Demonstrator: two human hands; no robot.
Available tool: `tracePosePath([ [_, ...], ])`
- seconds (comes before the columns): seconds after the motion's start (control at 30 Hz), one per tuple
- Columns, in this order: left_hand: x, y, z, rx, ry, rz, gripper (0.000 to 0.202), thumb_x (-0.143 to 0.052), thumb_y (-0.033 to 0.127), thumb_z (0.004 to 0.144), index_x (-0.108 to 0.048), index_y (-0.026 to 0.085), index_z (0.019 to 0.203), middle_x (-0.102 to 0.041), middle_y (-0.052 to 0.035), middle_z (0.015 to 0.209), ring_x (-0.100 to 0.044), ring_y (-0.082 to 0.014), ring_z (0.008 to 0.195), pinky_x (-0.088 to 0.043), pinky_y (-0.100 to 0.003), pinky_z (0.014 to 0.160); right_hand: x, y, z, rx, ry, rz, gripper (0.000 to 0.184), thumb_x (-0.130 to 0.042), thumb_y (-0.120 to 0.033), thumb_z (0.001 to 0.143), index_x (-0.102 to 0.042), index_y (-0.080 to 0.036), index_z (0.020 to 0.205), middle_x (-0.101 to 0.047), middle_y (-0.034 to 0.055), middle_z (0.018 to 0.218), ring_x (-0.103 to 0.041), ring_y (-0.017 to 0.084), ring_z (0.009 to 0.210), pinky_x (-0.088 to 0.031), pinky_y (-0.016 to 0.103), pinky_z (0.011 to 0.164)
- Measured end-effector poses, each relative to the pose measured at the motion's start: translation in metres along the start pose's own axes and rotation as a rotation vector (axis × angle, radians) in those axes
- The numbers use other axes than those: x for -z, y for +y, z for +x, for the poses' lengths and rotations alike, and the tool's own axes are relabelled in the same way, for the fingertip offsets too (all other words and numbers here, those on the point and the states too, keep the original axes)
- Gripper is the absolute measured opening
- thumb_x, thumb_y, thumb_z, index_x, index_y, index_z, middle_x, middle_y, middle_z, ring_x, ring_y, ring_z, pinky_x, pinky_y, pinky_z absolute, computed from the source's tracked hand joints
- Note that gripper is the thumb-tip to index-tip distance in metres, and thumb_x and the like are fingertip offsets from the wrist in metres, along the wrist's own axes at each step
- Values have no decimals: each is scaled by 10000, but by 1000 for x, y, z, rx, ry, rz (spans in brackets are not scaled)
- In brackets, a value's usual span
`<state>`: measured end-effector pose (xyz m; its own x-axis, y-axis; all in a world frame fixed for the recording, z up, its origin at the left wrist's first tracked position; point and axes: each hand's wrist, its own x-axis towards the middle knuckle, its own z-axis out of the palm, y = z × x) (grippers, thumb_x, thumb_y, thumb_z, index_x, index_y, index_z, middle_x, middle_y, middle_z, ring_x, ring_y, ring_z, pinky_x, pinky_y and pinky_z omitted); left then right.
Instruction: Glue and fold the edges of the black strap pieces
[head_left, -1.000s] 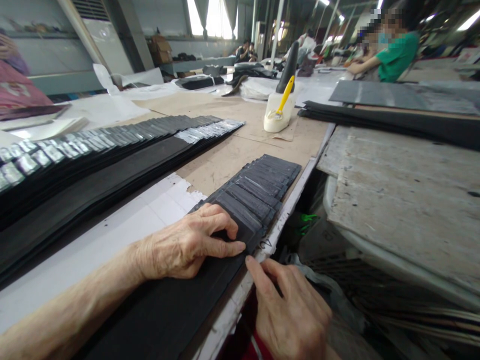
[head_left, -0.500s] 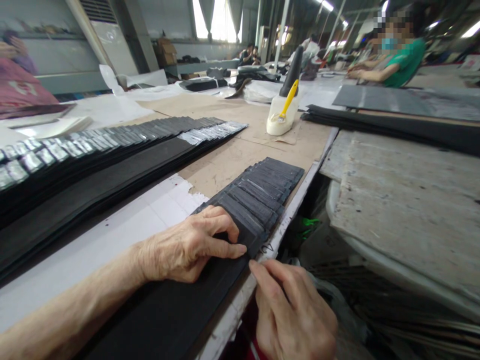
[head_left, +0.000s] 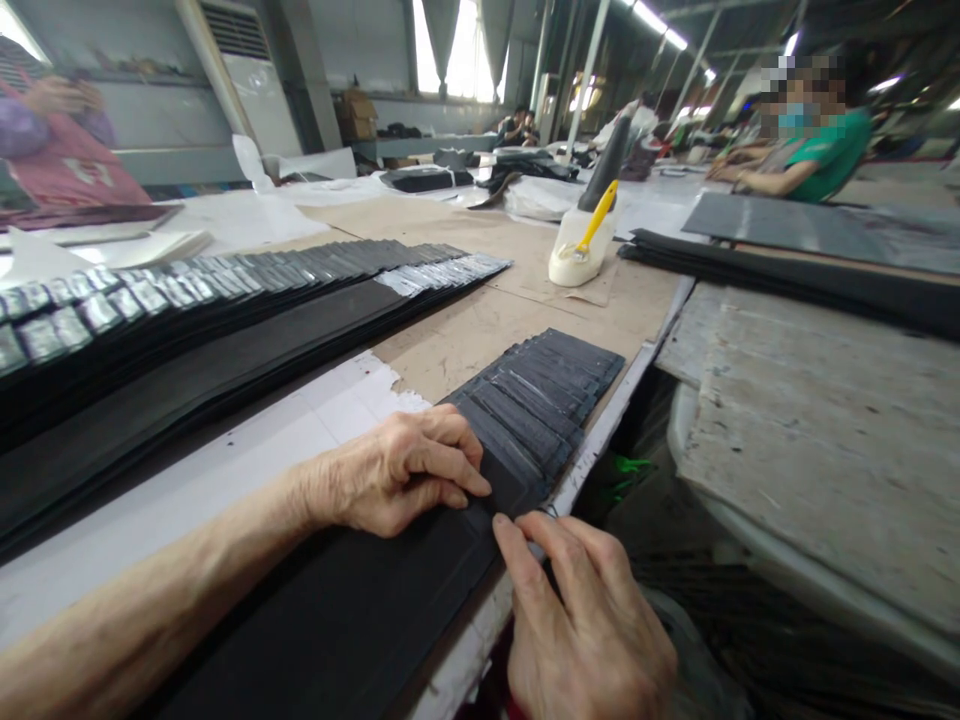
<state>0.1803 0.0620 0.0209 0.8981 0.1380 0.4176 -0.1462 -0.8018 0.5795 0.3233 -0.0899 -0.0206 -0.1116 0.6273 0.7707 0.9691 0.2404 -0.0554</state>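
A long black strip of sheet material [head_left: 330, 610] lies along the table edge, on top of a fanned stack of overlapping black pieces [head_left: 551, 395]. My left hand [head_left: 409, 470] rests on the strip with bent fingers, its fingertips pressed down near the right edge. Just right of them, my right hand [head_left: 581, 610] has its fingers curled in, with the index fingertip touching the strip's edge. A small greyish bit shows between the right fingers, too hidden to name.
More black strips [head_left: 300, 330] with fanned, shiny ends lie at left. A white glue container [head_left: 574, 250] with a yellow-handled brush [head_left: 600, 215] stands ahead. A worn board [head_left: 817, 430] is at right, past a dark gap. Co-workers sit at the far right and left.
The left fingertips have shifted and drawn closer together on the strip. My right hand's fingertips have come slightly further over the strip's edge. The view has tilted up slightly.
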Motion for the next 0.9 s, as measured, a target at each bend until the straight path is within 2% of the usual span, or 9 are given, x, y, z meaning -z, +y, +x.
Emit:
tracePosePath([
  [0.2,5,-5,0,47,11,-66,173,-517,100,815,-671,125,890,-573,-85,797,-540,-127,747,-462,-233,691,0,1,3,7,-21,15,260,-464,-43,782,-695,-63,898,-648,121,864,-532,227,836,-432,328,713],
  [0.33,5,-5,-2,40,14,-60,213,-472,63,798,-671,111,857,-566,-82,766,-528,-120,711,-451,-222,652,2,4,9,8,-47,45,243,-472,-64,786,-698,-73,876,-645,113,849,-522,217,812,-426,325,707],
  [0.47,4,-4,-1,5,10,-7,208,-466,80,804,-670,110,832,-570,-84,760,-521,-131,718,-443,-249,678,0,1,19,-2,-64,59,253,-456,-73,793,-692,-83,885,-638,100,812,-511,197,764,-410,309,654],
  [0.67,4,-2,1,-4,10,30,209,-466,65,791,-670,98,816,-572,-90,758,-516,-135,703,-438,-258,666,-14,-16,28,-93,37,24,320,-361,-56,814,-679,-57,786,-610,110,717,-488,192,710,-396,324,628],
  [0.83,11,-8,0,6,-6,-32,178,-504,51,775,-667,92,835,-574,-83,754,-532,-124,695,-450,-240,680,-13,-10,23,85,-51,-88,245,-428,-57,804,-664,-49,871,-611,104,771,-495,173,707,-397,293,605],
  [0.9,14,-12,-1,24,10,-44,134,-551,83,780,-673,90,837,-580,-92,783,-540,-131,732,-454,-242,704,-11,-6,20,111,-85,-105,236,-456,-61,795,-656,-53,920,-608,102,802,-500,175,724,-404,296,617],
])
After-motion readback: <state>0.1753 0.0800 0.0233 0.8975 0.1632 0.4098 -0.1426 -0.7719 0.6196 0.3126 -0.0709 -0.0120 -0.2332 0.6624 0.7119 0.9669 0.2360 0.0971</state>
